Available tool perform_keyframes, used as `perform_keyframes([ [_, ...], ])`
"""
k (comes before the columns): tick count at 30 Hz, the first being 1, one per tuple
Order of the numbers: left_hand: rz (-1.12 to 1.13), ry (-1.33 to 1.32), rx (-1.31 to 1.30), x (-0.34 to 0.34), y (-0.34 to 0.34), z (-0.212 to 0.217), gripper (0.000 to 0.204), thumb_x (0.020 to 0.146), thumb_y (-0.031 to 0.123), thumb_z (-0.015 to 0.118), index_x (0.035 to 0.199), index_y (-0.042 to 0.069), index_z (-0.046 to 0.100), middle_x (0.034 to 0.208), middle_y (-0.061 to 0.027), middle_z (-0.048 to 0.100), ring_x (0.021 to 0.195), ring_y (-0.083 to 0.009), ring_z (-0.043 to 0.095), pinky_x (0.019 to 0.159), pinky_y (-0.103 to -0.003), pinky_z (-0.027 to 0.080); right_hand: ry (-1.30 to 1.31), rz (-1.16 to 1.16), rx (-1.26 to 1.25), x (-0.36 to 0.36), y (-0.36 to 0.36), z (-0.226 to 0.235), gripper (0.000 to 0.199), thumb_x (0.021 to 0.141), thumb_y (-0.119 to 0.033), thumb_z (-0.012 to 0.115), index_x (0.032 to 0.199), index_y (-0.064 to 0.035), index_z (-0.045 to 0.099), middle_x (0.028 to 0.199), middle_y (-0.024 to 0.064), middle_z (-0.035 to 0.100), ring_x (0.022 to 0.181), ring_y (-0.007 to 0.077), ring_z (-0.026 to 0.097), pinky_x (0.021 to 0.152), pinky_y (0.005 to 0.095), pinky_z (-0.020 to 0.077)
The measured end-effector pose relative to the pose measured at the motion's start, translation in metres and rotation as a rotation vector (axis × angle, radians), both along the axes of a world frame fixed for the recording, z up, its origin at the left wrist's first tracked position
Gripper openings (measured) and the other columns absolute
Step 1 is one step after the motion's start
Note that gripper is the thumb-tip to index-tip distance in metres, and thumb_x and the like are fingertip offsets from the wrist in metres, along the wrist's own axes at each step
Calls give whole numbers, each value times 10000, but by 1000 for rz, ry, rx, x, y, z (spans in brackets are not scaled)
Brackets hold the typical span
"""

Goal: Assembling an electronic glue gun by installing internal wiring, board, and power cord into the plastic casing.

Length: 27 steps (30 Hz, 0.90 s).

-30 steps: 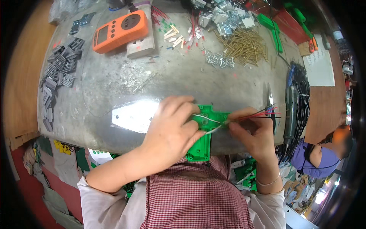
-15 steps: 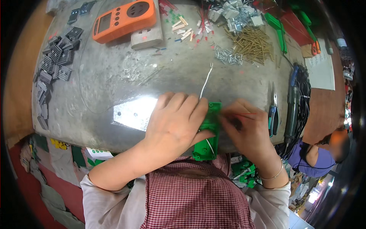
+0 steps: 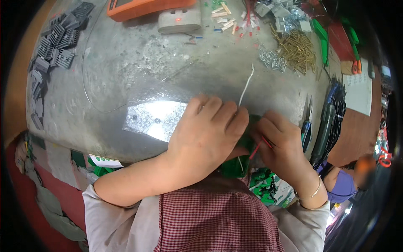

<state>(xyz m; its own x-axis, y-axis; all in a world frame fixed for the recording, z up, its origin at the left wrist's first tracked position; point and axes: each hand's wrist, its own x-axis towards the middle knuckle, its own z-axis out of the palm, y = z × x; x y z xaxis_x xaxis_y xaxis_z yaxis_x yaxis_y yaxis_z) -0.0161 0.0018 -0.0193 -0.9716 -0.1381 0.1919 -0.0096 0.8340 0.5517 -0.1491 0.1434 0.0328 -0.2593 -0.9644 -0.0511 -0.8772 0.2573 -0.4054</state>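
Observation:
My left hand is closed over a green plastic casing at the table's near edge, covering much of it. A white wire rises from beneath the fingers, its stripped end pointing to the far side. Another short white piece shows inside the casing, below my thumb. At the casing's right side, my right hand has its fingers bent together, with thin red wire sticking out of them. Its fingertips are blurred, so whether they touch the casing's inside cannot be told.
Left lie grey finned heatsinks; nearer, a shiny perforated plate. An orange meter and white block stand at the back. Brass screws lie back right. Pliers and a soldering iron lie right. Someone in purple sits beyond.
The view has shifted, moving the table things toward the top. The casing has tilted and darkened under my hands. In my right hand, the red wire now slants down toward the casing.

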Motion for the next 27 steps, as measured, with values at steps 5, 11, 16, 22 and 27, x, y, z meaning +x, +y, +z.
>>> perform_keyframes([
  [5, -20, -41, 47, -1, 0, 8, 686, 640, 434, 772, 1180, 68, 558, 1069, -67, 559, 976, -267, 543, 859, -411, 397, -46, -38, 93, 0, -6, 5, 183, 734, -18, 657, 901, -29, 581, 846, 148, 543, 742, 358, 581, 620, 449, 487],
  [11, 4, -10, -6, 1, -2, 3, 699, 633, 462, 781, 1170, 69, 566, 1054, -57, 553, 971, -246, 532, 881, -385, 389, -389, -394, -188, -10, 24, -6, 78, 837, -43, 681, 853, -27, 606, 751, 35, 562, 639, 154, 588, 527, 292, 438],
  [16, -8, -9, -50, 4, 0, 5, 689, 642, 467, 783, 1160, 65, 573, 1037, -53, 546, 963, -239, 521, 886, -375, 386, -681, -719, -510, -26, 56, 28, 121, 923, -117, 663, 925, -8, 609, 839, 45, 599, 634, 81, 574, 532, 200, 455],
  [22, -40, 16, -8, 3, -2, 4, 683, 666, 450, 777, 1174, 48, 561, 1045, -54, 546, 964, -243, 522, 883, -372, 384, -747, -771, -218, 27, 34, 19, 128, 866, -3, 701, 983, 22, 654, 974, 92, 713, 806, 150, 703, 637, 226, 533],
  [27, -38, 7, -6, 4, -3, 6, 682, 666, 438, 781, 1180, 49, 557, 1048, -56, 548, 967, -250, 524, 884, -379, 386, -130, -251, -121, 18, 28, 8, 126, 800, -9, 736, 902, -12, 663, 884, 92, 686, 704, 183, 670, 622, 274, 518],
])
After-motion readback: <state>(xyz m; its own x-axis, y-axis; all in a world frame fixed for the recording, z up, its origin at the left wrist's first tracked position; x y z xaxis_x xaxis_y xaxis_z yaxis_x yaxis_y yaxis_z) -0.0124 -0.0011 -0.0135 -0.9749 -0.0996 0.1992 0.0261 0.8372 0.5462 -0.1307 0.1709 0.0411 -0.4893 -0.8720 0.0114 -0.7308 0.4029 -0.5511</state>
